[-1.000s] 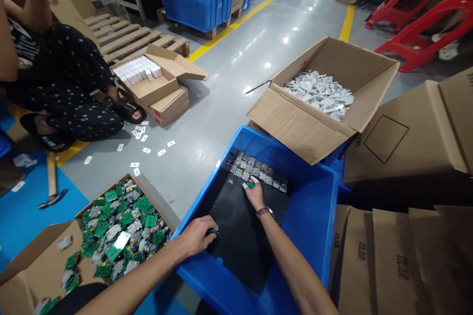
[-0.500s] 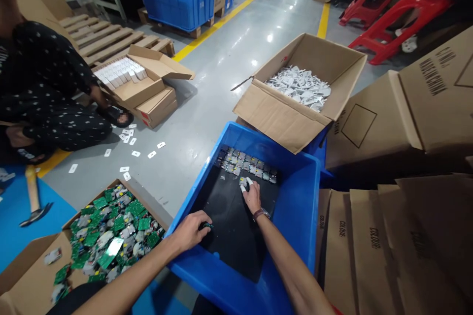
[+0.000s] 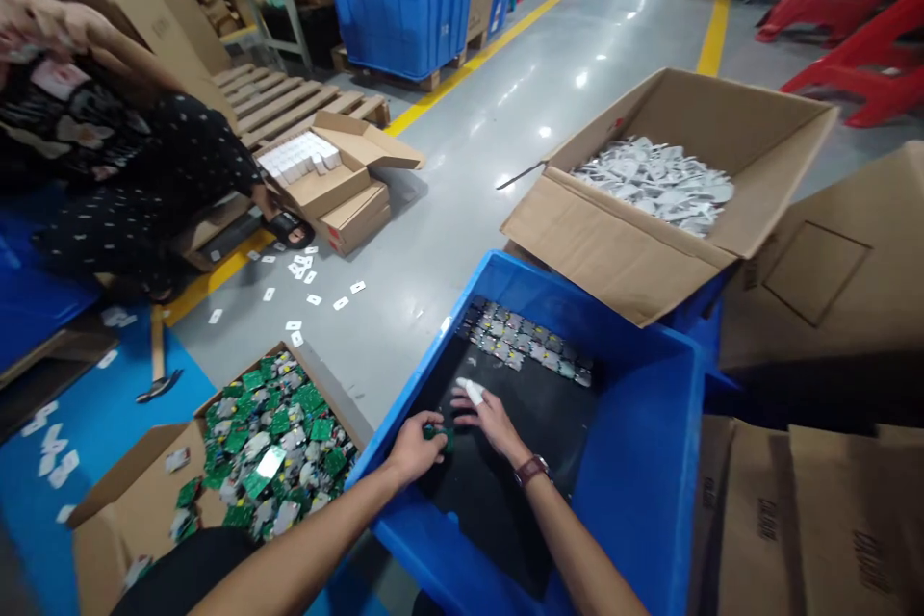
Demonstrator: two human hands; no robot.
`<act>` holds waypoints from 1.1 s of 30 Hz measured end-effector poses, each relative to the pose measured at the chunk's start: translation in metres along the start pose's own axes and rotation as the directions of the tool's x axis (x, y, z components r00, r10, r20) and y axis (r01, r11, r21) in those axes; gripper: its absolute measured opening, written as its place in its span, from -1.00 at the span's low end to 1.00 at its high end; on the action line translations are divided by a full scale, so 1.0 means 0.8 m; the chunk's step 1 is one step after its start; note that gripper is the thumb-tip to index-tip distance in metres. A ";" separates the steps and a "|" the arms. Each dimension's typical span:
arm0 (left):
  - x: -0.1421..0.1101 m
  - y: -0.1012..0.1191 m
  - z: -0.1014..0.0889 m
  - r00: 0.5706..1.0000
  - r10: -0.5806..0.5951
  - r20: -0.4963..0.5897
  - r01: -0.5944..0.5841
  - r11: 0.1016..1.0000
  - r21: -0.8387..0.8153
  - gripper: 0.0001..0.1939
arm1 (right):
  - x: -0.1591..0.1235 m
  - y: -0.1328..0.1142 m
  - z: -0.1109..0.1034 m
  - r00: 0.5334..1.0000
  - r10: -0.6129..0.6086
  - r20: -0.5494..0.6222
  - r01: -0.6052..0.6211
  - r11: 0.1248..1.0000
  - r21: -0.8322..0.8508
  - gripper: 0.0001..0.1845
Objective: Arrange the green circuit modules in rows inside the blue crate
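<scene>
The right hand, now seemingly empty, has moved nearer the left hand.

The bin, boards at its far end, stands right of a board-filled carton.

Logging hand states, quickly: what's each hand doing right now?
Left hand: closed on a green circuit board.
Right hand: open, nothing visible in it, over the flat black sheet.

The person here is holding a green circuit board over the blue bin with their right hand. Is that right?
Not quite: the head view shows the green circuit board in the left hand, not the right hand. It is indeed held over the blue bin.
</scene>
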State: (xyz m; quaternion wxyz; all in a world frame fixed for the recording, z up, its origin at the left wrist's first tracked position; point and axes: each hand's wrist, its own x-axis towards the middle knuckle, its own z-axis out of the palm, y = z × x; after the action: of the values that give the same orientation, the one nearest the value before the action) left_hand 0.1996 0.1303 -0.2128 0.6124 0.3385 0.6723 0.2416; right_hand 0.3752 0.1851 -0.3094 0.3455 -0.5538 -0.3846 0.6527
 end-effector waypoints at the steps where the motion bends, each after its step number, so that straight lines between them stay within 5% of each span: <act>1: 0.007 -0.001 0.006 1.000 -0.005 -0.021 0.004 1.000 -0.027 -0.67 | -0.010 0.004 0.012 0.989 0.059 0.133 -0.068 0.996 0.062 -0.40; 4: 0.024 -0.006 0.017 0.997 -0.036 -0.074 0.027 0.993 -0.116 -0.59 | -0.028 0.011 0.025 0.970 0.112 0.216 -0.139 0.984 0.111 -0.40; 8: 0.030 -0.016 0.019 0.990 -0.088 -0.106 0.070 0.984 -0.164 -0.60 | -0.027 0.006 -0.018 0.986 0.021 -0.167 -0.018 1.000 0.020 -0.40; 11: 0.031 -0.022 0.016 0.990 -0.113 -0.086 0.098 0.982 -0.164 -0.59 | -0.022 0.005 -0.067 0.892 -0.208 -0.402 0.069 0.940 -0.333 -0.44; 14: 0.032 -0.025 0.014 0.991 -0.125 -0.058 0.115 0.983 -0.146 -0.57 | -0.027 0.019 -0.102 0.809 -0.365 -0.461 -0.034 0.754 -0.656 -0.51; 16: 0.034 -0.026 0.012 0.990 -0.130 -0.048 0.123 0.985 -0.123 -0.55 | -0.032 0.034 -0.112 0.772 -0.389 -0.502 -0.120 0.687 -0.716 -0.53; 19: 0.037 -0.028 0.007 0.990 -0.135 -0.043 0.131 0.988 -0.086 -0.52 | -0.039 0.056 -0.113 0.741 -0.368 -0.561 -0.146 0.727 -0.671 -0.50; 24: 0.038 -0.030 0.009 0.993 -0.118 -0.017 0.116 0.990 -0.076 -0.50 | -0.029 0.068 -0.112 0.762 -0.365 -0.535 -0.044 0.795 -0.605 -0.53; 29: 0.032 -0.029 0.018 0.996 -0.085 0.022 0.087 0.990 -0.110 -0.51 | 0.014 0.041 -0.124 0.711 -0.342 -0.614 -0.033 0.857 -0.515 -0.55; 33: 0.029 -0.028 0.017 0.997 -0.066 0.027 0.068 0.992 -0.109 -0.52 | 0.046 0.013 -0.127 0.741 -0.295 -0.604 -0.004 0.897 -0.443 -0.47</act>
State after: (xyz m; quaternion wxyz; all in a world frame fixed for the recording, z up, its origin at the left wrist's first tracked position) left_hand 0.2086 0.1320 -0.2467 0.6455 0.2844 0.6619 0.2534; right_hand 0.4700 0.2248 -0.3445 0.3832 -0.7749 -0.4113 0.2889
